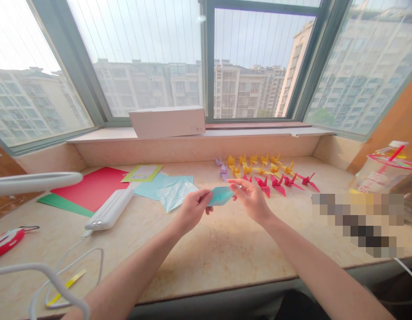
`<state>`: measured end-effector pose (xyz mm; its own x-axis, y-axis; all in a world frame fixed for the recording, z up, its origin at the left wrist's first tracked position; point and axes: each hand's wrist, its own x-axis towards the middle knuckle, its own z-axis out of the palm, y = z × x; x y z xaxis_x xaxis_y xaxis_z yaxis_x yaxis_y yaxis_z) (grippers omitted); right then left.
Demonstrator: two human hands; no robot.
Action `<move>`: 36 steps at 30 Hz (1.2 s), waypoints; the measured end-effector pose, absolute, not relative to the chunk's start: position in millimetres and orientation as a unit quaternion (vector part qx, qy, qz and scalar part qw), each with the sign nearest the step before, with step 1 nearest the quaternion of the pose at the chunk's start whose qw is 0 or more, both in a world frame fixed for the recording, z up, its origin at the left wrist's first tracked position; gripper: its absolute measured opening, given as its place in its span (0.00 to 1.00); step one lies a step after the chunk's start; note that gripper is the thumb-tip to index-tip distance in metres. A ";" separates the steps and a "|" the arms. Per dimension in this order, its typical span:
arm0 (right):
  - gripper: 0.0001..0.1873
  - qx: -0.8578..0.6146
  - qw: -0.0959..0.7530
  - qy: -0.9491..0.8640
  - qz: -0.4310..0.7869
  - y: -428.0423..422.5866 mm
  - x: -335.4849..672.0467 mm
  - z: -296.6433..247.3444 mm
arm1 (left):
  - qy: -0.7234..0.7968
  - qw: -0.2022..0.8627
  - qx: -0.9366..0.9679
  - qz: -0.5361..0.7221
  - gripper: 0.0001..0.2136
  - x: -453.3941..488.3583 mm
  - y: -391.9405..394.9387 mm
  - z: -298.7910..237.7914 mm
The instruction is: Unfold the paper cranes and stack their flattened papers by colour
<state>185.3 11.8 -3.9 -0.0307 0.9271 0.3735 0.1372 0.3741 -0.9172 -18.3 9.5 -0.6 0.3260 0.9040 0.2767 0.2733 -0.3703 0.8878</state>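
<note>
A small folded piece of light blue paper (221, 195) is held above the counter between my two hands. My left hand (195, 205) pinches its left end, thumb on top and fingers beneath. At the right end, the fingers and thumb of my right hand (250, 199) close on its upper corner. Just left of the hands lies a creased, shiny light blue sheet (174, 191), over flat light blue paper (146, 189). Beyond my right hand stand several folded paper cranes: red ones (277, 183), yellow ones (252, 165) and lilac ones (222, 171).
Left of the hands are red paper (92, 186), green paper (64, 205), a yellow-green packet (142, 173) and a white power bank (111, 209) with a cable. A white box (167, 122) stands on the sill. A plastic cup with a straw (379, 171) is at the right.
</note>
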 end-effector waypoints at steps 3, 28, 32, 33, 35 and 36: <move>0.22 -0.438 0.514 -0.646 0.357 13.7 187.9 -4.1 | 0.412 0.357 0.725 0.420 0.16 -20.4 11.1 -0.5; 0.24 -0.439 0.494 -0.672 0.335 16.1 189.2 -7.9 | 0.380 0.494 0.637 0.453 0.21 -21.9 8.5 7.7; 0.22 -0.449 0.487 -0.682 0.309 20.7 190.6 -12.0 | 0.379 0.486 0.639 0.460 0.23 -23.0 9.8 4.6; 0.21 -0.454 0.481 -0.693 0.288 20.8 190.6 -12.4 | 0.386 0.480 0.643 0.455 0.23 -23.3 10.2 3.3; 0.17 -0.458 0.465 -0.716 0.247 19.6 190.3 -12.2 | 0.404 0.465 0.657 0.434 0.22 -23.8 10.8 0.4; 0.16 -0.456 0.456 -0.726 0.239 18.4 189.8 -11.8 | 0.411 0.458 0.666 0.421 0.22 -23.9 11.0 -1.3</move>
